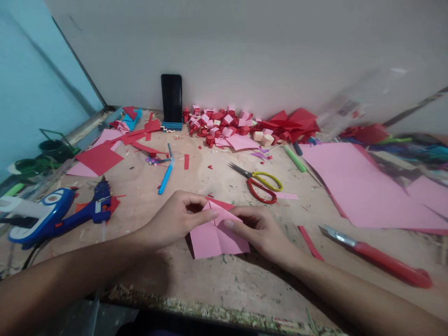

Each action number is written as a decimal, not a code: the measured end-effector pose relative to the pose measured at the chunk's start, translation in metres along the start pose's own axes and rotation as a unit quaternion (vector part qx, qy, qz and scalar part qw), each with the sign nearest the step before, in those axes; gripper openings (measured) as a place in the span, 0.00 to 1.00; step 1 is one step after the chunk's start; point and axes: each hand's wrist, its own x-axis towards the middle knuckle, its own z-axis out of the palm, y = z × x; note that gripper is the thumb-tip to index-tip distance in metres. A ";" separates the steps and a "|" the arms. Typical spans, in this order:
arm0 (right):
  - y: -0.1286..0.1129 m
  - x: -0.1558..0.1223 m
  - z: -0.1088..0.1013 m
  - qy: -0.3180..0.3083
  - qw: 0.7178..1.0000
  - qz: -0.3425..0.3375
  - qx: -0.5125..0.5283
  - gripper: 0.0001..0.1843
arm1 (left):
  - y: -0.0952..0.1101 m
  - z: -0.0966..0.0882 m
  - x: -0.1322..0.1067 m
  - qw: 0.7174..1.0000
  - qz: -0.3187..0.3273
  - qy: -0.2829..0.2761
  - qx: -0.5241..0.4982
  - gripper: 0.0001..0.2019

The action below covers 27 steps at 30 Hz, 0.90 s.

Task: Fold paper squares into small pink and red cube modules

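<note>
A creased piece of pink paper [220,235] is held between my two hands, just above the near part of the worktable. Its top is folded toward a point, and a red layer [222,203] shows behind it. My left hand [185,214] pinches the upper left of the paper, with the thumb on the front face. On the right side my right hand [257,228] grips it with thumb in front and fingers behind. Just beyond the hands lie open scissors [257,179] with one yellow and one red handle loop.
A red-handled cutter knife [378,256] lies at right, its blade toward the middle. Large pink sheets [367,186] spread behind it. A blue glue gun [87,207] rests at left. Along the wall stand a phone [171,99] and a heap of folded red and pink paper pieces [224,122].
</note>
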 end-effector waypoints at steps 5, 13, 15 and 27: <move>0.001 0.000 0.002 0.039 0.999 0.012 -0.020 0.20 | 0.000 0.001 0.000 0.999 0.007 -0.018 0.039 0.16; 0.001 0.000 0.000 0.035 0.999 0.026 -0.016 0.20 | 0.000 0.001 0.002 0.998 -0.016 -0.039 0.045 0.16; 0.000 0.000 0.002 0.020 0.999 0.027 -0.013 0.20 | 0.000 0.002 0.001 0.998 -0.023 -0.038 0.048 0.15; -0.007 0.000 0.005 0.044 0.997 0.026 -0.051 0.23 | -0.002 0.003 0.002 0.998 -0.039 -0.018 0.045 0.13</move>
